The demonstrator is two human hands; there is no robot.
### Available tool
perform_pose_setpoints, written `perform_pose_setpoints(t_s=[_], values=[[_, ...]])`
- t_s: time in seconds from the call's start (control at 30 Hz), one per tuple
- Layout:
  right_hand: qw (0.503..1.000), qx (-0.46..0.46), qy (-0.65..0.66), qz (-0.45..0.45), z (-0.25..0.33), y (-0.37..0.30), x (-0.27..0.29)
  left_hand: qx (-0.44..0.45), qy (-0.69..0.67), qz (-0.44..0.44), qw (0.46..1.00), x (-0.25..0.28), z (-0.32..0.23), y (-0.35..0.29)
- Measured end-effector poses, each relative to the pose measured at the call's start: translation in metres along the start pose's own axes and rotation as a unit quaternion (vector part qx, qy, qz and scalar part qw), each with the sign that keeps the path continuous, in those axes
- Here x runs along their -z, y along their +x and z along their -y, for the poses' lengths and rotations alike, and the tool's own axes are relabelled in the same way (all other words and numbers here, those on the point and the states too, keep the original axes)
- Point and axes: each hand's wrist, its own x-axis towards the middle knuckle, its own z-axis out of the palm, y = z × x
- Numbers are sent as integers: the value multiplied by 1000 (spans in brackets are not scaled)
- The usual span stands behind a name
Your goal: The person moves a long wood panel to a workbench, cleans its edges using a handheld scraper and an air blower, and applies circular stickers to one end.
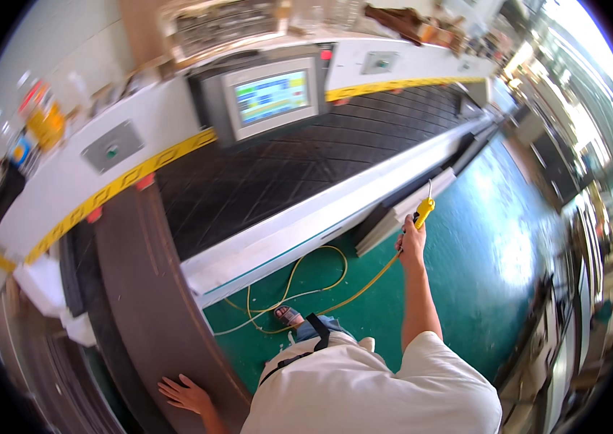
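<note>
My right hand (412, 242), stretched out ahead to the right, is wrapped round a yellow air blow gun (424, 211) with a thin metal nozzle pointing away from me. From its grip a yellow hose (369, 284) runs down and loops over the floor. At the lower left, my left hand (185, 395) rests flat, fingers spread, on a long dark brown board (133, 282). The board's far end reaches under the machine's yellow-striped beam. Beyond the blow gun's nozzle lies a pale panel edge (422, 197) beside the machine.
A machine with a lit touch screen (272, 96) and a black bed (270, 173) spans the view. Bottles (43, 116) stand on its white beam (53, 188). Stacked boards (39, 362) lie at the left, more material (552, 347) at the right. The hose coils on the green floor (480, 239).
</note>
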Motion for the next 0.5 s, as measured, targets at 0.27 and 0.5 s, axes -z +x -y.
perform_pose_setpoints(t_s=[0.27,0.5], values=[[935,-176,-165,261,26,-49,-14,-81,-50,-47,994,9,-72,84],[346,-274,-425,790,-34,-154,-152,-6,-183,-41,982,42,-63,73]])
